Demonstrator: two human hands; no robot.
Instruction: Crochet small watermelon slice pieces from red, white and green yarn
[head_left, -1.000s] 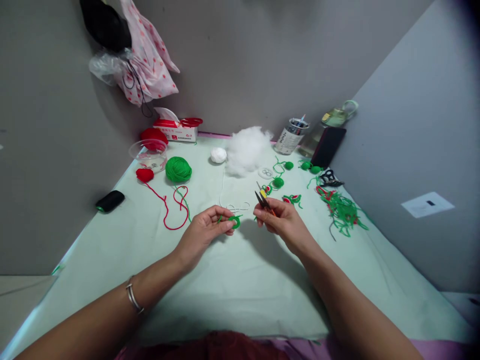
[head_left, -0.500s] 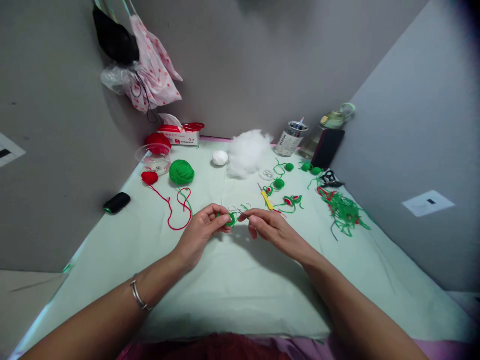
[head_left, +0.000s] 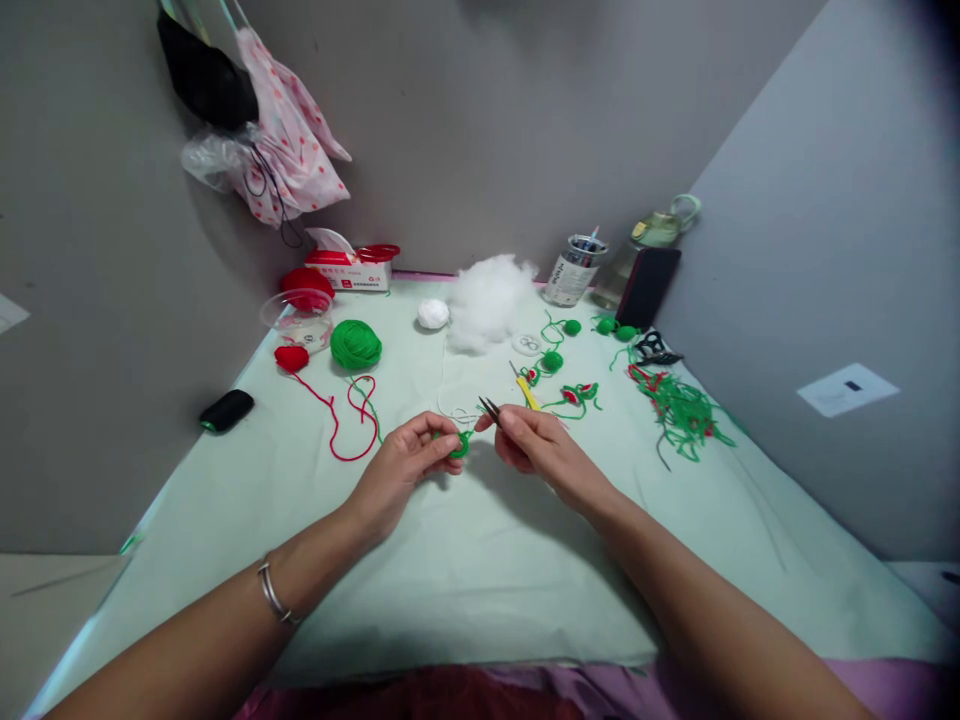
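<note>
My left hand pinches a small green crocheted piece between thumb and fingers. From the piece a short green yarn end points toward my right hand. That hand is closed around a dark tool with two slim pointed tips, its tips up and slightly apart. The tool's rear part is hidden in my palm, so I cannot tell tweezers from snips. White thread lies just behind the green piece. To the right rests a yellow-handled hook, near small red-and-green crocheted pieces.
Behind my hands are a green yarn ball, white stuffing and a white yarn ball. Tangled yarn scraps and black scissors lie right. A pen can and phone stand at the back.
My right hand has turned, so the tool's two tips now point upward and away from the green piece. My left hand keeps its pinch. The view has shifted slightly.
</note>
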